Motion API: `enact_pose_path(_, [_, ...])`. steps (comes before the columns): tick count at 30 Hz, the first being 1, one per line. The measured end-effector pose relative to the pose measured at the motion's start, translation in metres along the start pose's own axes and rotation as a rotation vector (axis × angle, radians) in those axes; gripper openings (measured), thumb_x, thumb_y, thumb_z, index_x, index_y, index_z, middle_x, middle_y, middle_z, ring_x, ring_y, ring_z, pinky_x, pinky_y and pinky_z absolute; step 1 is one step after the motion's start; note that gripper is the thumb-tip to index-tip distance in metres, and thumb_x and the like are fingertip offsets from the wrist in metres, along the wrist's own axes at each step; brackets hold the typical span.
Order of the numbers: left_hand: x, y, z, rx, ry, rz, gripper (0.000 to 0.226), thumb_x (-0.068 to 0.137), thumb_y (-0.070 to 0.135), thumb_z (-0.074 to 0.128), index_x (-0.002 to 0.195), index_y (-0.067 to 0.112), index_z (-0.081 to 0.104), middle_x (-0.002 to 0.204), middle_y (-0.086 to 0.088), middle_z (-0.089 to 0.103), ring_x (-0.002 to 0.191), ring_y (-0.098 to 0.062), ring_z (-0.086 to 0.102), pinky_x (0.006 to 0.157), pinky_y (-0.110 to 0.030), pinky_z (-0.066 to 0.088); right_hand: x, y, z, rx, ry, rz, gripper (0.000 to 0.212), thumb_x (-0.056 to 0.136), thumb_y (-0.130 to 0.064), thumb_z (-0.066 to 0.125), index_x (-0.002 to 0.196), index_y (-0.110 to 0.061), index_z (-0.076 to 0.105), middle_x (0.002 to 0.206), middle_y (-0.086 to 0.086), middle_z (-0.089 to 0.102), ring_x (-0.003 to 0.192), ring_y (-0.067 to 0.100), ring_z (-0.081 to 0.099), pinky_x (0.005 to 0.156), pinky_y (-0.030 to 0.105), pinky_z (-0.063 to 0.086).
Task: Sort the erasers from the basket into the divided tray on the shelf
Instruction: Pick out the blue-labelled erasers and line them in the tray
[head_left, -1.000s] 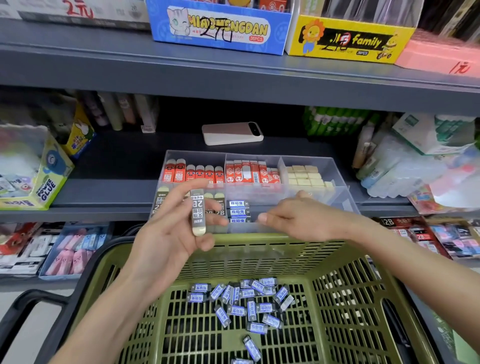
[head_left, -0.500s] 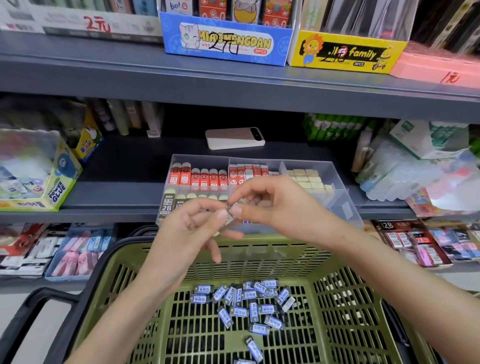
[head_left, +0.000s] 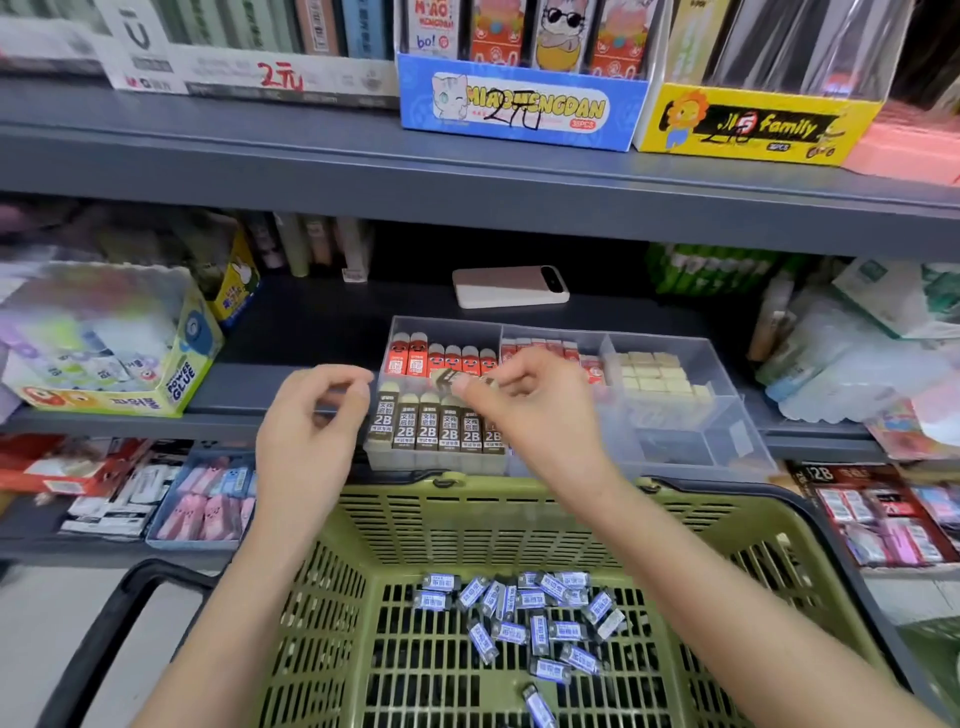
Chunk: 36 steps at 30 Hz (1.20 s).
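As the right hand (head_left: 524, 415) pinches a 2B eraser (head_left: 442, 378) over the centre-frame tray (head_left: 691, 447), the left hand (head_left: 311, 431) hovers loosely curled, empty.

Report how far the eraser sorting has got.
Done: the divided tray holds red erasers, cream blocks and a front-left row of brown 2B erasers. In hand: the right hand pinches one more brown 2B eraser above that row; the left hand holds nothing. Left: a pile of blue-labelled erasers lies in the basket.
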<state>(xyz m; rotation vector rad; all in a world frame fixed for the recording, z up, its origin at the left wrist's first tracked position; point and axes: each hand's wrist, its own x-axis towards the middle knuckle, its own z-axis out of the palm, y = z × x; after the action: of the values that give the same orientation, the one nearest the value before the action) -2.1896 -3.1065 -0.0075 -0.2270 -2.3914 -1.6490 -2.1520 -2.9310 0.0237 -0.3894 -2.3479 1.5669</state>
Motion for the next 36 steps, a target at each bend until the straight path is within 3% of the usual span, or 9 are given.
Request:
enact_pose_path(4, [0.005, -0.003, -0.003, 0.089, -0.157, 0.075, 0.037, 0.089, 0.009, 0.059, 0.091, 0.047, 0.059, 0.099, 0.016, 0.056, 0.087, 0.004, 0.056, 0.074, -0.017, 0.043, -0.014, -0.002, 0.039, -0.367, 0.175, -0.219, 0.03, 0.077, -0.044, 0.071, 0.073, -0.019, 0.056, 0.062, -0.011, 0.057, 0.063, 0.009, 0.053, 0.056, 0.024, 0.037])
enact_pose_path(8, [0.006, -0.007, -0.002, 0.107, -0.242, 0.077, 0.034, 0.088, 0.005, 0.06, 0.098, 0.038, 0.062, 0.1, 0.013, 0.053, 0.092, -0.002, 0.054, 0.072, -0.008, 0.039, -0.022, 0.001, 0.053, -0.549, 0.264, -0.339, 0.043, 0.07, -0.053, 0.072, 0.067, -0.012, 0.062, 0.063, -0.001, 0.062, 0.068, 0.02, 0.055, 0.058, 0.027, 0.04])
enact_pose_path(10, [0.007, -0.009, -0.002, 0.117, -0.248, 0.074, 0.031, 0.088, 0.005, 0.06, 0.101, 0.033, 0.064, 0.099, 0.013, 0.053, 0.092, 0.0, 0.053, 0.071, -0.006, 0.038, -0.024, 0.002, 0.053, -0.556, 0.246, -0.373, 0.044, 0.074, -0.056, 0.064, 0.063, -0.013, 0.064, 0.067, 0.0, 0.064, 0.07, 0.02, 0.055, 0.059, 0.029, 0.044])
enact_pose_path(13, [0.008, -0.009, -0.003, 0.108, -0.257, 0.074, 0.03, 0.089, 0.006, 0.059, 0.104, 0.032, 0.064, 0.099, 0.012, 0.052, 0.092, -0.001, 0.053, 0.073, -0.008, 0.037, -0.023, 0.005, 0.049, -0.544, 0.173, -0.363, 0.027, 0.081, -0.039, 0.063, 0.072, -0.015, 0.07, 0.077, 0.002, 0.066, 0.078, 0.022, 0.055, 0.068, 0.032, 0.045])
enact_pose_path(18, [0.005, -0.009, -0.001, 0.197, -0.323, 0.085, 0.036, 0.095, 0.015, 0.051, 0.128, 0.029, 0.057, 0.108, 0.003, 0.049, 0.11, -0.018, 0.046, 0.095, -0.032, 0.036, -0.018, 0.005, 0.046, -0.572, 0.033, -0.312, 0.022, 0.086, -0.024, 0.058, 0.101, -0.016, 0.072, 0.1, 0.001, 0.067, 0.097, 0.019, 0.05, 0.087, 0.027, 0.035])
enact_pose_path(22, [0.003, -0.01, 0.0, 0.207, -0.38, 0.07, 0.036, 0.098, 0.021, 0.046, 0.129, 0.039, 0.049, 0.115, 0.004, 0.044, 0.118, -0.017, 0.038, 0.098, -0.027, 0.027, -0.023, 0.004, 0.046, -0.541, 0.013, -0.304, 0.021, 0.085, -0.02, 0.059, 0.098, -0.016, 0.074, 0.098, 0.0, 0.067, 0.096, 0.018, 0.049, 0.086, 0.026, 0.034])
enact_pose_path(27, [0.004, -0.01, -0.001, 0.159, -0.389, 0.069, 0.034, 0.097, 0.019, 0.047, 0.118, 0.045, 0.049, 0.116, 0.003, 0.046, 0.12, -0.017, 0.039, 0.104, -0.034, 0.03, -0.025, 0.002, 0.042, -0.532, -0.002, -0.303, 0.02, 0.084, -0.02, 0.06, 0.098, -0.017, 0.074, 0.098, 0.0, 0.066, 0.097, 0.017, 0.048, 0.085, 0.023, 0.031])
enact_pose_path(31, [0.005, -0.008, -0.001, 0.152, -0.387, 0.071, 0.033, 0.097, 0.017, 0.048, 0.119, 0.041, 0.053, 0.115, 0.004, 0.045, 0.121, -0.02, 0.04, 0.104, -0.034, 0.031, -0.029, 0.0, 0.025, -0.529, -0.025, -0.311, 0.017, 0.085, -0.02, 0.061, 0.097, -0.019, 0.073, 0.101, -0.002, 0.064, 0.101, 0.017, 0.048, 0.091, 0.027, 0.031])
enact_pose_path(36, [0.0, -0.001, -0.004, 0.205, -0.292, 0.112, 0.029, 0.095, 0.018, 0.052, 0.122, 0.029, 0.057, 0.116, 0.003, 0.045, 0.12, -0.023, 0.04, 0.103, -0.045, 0.035, -0.062, 0.019, -0.031, -0.272, 0.071, -0.367, 0.015, 0.086, -0.024, 0.061, 0.089, -0.014, 0.072, 0.088, -0.007, 0.062, 0.09, 0.007, 0.052, 0.083, 0.021, 0.037])
